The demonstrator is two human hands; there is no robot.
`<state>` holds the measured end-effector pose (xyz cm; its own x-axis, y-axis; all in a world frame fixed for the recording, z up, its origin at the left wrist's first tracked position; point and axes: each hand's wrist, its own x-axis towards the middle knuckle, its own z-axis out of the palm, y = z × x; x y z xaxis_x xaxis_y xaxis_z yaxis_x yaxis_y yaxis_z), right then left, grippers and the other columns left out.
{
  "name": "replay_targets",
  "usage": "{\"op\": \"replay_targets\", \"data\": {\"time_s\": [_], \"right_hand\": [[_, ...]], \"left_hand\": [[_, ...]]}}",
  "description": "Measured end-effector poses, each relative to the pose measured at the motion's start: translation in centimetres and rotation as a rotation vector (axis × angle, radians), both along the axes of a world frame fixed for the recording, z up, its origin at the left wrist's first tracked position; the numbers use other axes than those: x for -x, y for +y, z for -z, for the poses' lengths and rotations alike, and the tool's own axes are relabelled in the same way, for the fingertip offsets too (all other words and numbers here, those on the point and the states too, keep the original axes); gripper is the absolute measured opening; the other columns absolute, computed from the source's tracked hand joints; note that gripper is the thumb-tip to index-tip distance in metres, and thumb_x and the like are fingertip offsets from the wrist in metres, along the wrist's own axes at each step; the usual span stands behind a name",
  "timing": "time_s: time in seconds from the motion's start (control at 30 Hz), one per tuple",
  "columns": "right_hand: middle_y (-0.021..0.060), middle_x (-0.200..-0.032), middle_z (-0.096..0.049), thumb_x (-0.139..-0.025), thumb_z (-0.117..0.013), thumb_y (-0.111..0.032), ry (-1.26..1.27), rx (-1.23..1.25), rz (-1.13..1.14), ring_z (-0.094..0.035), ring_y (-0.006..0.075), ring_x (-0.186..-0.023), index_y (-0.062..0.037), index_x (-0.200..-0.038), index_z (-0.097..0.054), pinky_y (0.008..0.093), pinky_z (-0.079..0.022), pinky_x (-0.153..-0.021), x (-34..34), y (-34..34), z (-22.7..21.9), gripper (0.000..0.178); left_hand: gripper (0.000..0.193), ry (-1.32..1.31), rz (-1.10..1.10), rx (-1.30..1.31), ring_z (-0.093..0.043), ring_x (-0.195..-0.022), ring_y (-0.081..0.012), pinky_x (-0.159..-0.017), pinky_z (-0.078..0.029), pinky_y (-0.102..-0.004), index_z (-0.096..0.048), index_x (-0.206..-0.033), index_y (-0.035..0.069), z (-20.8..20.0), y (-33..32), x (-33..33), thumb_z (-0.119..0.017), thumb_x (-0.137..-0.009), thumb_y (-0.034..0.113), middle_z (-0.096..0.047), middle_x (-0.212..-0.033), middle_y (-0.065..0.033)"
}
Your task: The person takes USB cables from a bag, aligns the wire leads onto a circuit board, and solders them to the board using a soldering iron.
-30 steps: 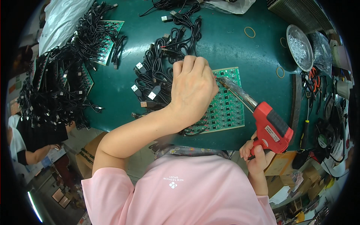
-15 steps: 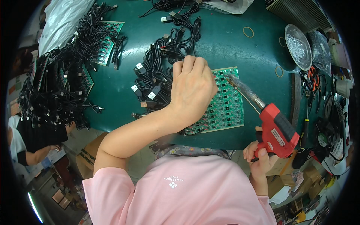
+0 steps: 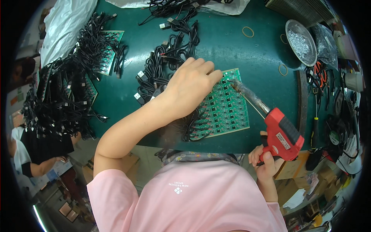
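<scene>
A green circuit board panel (image 3: pixel 228 108) with rows of small black parts lies on the green tabletop. My right hand (image 3: pixel 266 159) is wrapped round the handle of a red soldering gun (image 3: pixel 282 135). The gun's tip and thin solder feed tube reach over the board's upper part. My left hand (image 3: pixel 193 87) is closed above the board's upper left corner, back of the hand upward; whatever its fingertips pinch is hidden. Under and beside that hand lie black USB cables (image 3: pixel 156 62). Some cable ends with reddish wires meet the board's lower left edge.
A big heap of black cables (image 3: pixel 54 100) with boards sits at the left, beside a white plastic bag (image 3: pixel 67 31). At the right are a metal bowl (image 3: pixel 301 42) of silvery bits, a dark bar (image 3: pixel 302 100) and a screwdriver (image 3: pixel 315 123). Rubber bands (image 3: pixel 248 31) lie at the back.
The whole view has shifted slightly. My left hand has turned and drawn a little left, uncovering more of the board's left side. The soldering gun keeps nearly the same place over the board.
</scene>
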<state>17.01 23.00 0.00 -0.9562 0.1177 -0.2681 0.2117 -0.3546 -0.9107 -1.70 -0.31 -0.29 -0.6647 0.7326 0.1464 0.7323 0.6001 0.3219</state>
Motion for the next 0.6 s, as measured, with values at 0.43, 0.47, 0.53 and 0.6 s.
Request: {"op": "replay_targets", "data": {"time_s": [0.43, 0.47, 0.53, 0.6], "right_hand": [[0.0051, -0.058, -0.048, -0.090, -0.060, -0.022, -0.032, 0.046, -0.057, -0.043, 0.0109, -0.046, 0.0104, -0.126, -0.038, 0.0255, -0.039, -0.046, -0.73, -0.39, 0.28, 0.053], [0.0051, -0.058, -0.048, -0.090, -0.060, -0.022, -0.033, 0.046, -0.057, -0.043, 0.0109, -0.046, 0.0104, -0.126, -0.038, 0.0255, -0.039, -0.046, -0.78, -0.53, 0.33, 0.053], [0.0049, -0.058, -0.048, -0.089, -0.060, -0.023, -0.036, 0.065, -0.026, -0.043, 0.0107, -0.046, 0.0110, -0.122, -0.039, 0.0258, -0.038, -0.046, -0.81, -0.82, 0.42, 0.052], [0.0054, -0.055, -0.047, -0.091, -0.058, -0.028, -0.033, 0.023, -0.065, -0.041, 0.0120, -0.043, 0.0097, -0.119, -0.038, 0.0271, -0.038, -0.045, -0.54, -0.81, 0.31, 0.051]], "left_hand": [[0.010, -0.133, -0.072, -0.079, -0.049, -0.088, -0.0250, -0.079, -0.037, -0.0361, -0.058, -0.088, 0.007, 0.03, 0.15, -0.36, -0.065, -0.081, 0.007, -0.051, -0.088, -0.0063], [0.011, -0.123, -0.076, -0.069, -0.049, -0.087, -0.0248, -0.079, -0.037, -0.0360, -0.058, -0.087, 0.007, 0.07, 0.14, -0.42, -0.067, -0.080, 0.007, -0.050, -0.088, -0.0060], [0.012, -0.116, -0.083, -0.078, -0.049, -0.087, -0.0246, -0.079, -0.037, -0.0359, -0.059, -0.086, 0.007, 0.29, 0.21, -0.49, -0.067, -0.079, 0.007, -0.051, -0.087, -0.0060], [0.012, -0.107, -0.096, -0.083, -0.049, -0.087, -0.0245, -0.079, -0.037, -0.0358, -0.059, -0.085, 0.007, 0.37, 0.16, -0.62, -0.068, -0.077, 0.007, -0.051, -0.086, -0.0059]]}}
